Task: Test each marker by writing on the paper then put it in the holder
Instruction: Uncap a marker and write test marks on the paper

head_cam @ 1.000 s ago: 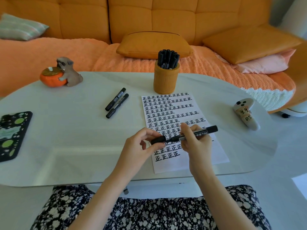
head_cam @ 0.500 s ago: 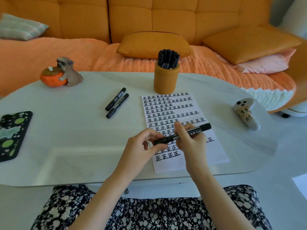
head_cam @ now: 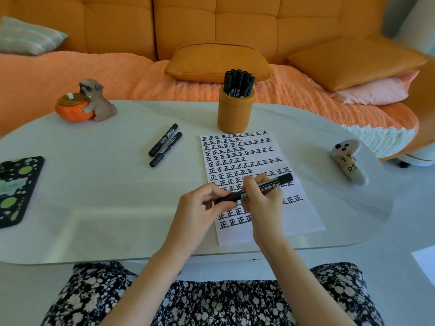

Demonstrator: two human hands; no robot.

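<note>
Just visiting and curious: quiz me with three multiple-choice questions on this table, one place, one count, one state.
1. The holder stands: A) at the paper's far edge; B) at its near edge; C) far to its left.
2. Loose markers lying left of the paper: A) one; B) two; C) four.
3. The paper is: A) blank; B) mostly written on; C) crumpled.
Answers: 1 A, it stands at the sheet's top edge; 2 B, a pair lies side by side; 3 B, rows of characters cover most of it.

One wide head-worn view, looking forward and down from the seated person's eyes, close over the table [head_cam: 94, 184], facing the sofa [head_cam: 235, 24].
</note>
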